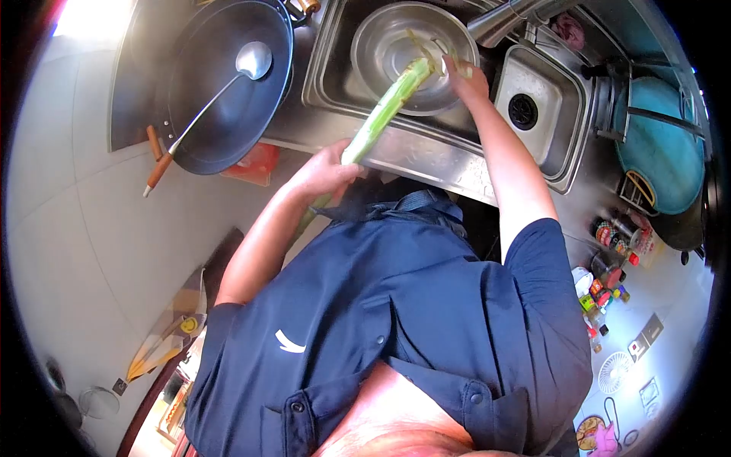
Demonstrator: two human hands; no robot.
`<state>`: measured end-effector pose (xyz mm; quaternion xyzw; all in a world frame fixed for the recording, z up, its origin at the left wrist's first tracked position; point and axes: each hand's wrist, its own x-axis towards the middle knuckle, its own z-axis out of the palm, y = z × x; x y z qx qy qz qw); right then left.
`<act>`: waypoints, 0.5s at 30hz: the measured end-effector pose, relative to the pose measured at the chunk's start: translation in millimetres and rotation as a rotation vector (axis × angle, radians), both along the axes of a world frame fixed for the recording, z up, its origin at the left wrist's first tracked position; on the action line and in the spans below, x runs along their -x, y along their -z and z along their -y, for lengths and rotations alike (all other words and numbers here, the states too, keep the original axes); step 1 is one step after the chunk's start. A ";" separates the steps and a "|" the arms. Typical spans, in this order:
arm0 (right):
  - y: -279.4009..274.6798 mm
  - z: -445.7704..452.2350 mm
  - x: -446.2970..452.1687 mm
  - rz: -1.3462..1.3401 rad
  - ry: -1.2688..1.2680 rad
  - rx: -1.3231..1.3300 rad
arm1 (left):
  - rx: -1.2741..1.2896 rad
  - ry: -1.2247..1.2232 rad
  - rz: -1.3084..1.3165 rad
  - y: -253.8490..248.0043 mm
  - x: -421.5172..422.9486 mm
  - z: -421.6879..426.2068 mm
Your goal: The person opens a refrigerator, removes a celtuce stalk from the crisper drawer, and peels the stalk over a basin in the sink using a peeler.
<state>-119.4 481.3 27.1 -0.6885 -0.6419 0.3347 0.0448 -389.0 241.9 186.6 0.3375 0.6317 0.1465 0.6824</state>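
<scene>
A long green celtuce stem (388,110) slants from the front of my body up over a metal basin (373,42), its upper part pale where the skin is off. My left hand (331,171) is wrapped round its lower part, just before the counter edge. Beside the upper end, over the basin's right side, my right hand (466,80) is closed. Thin strands of peel (415,42) hang near its fingers. Whatever the right fingers grip is too small and partly hidden to name.
The basin stands in a steel sink (324,84), with a smaller sink bowl (552,114) at its right. A wok (198,84) holding a ladle (255,59) is at the left. A turquoise tray (659,145) and several bottles (609,236) are at the right.
</scene>
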 end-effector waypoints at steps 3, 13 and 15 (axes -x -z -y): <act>21.4 -12.7 -3.8 0.085 -0.239 -0.011 | 0.018 -0.072 0.051 12.2 -4.6 -0.6; -23.7 13.1 1.9 0.349 -0.404 -0.177 | 0.063 -0.140 0.118 31.6 4.0 -12.4; -29.0 13.3 3.3 0.277 -0.311 -0.197 | 0.050 -0.158 0.157 32.8 4.7 -12.7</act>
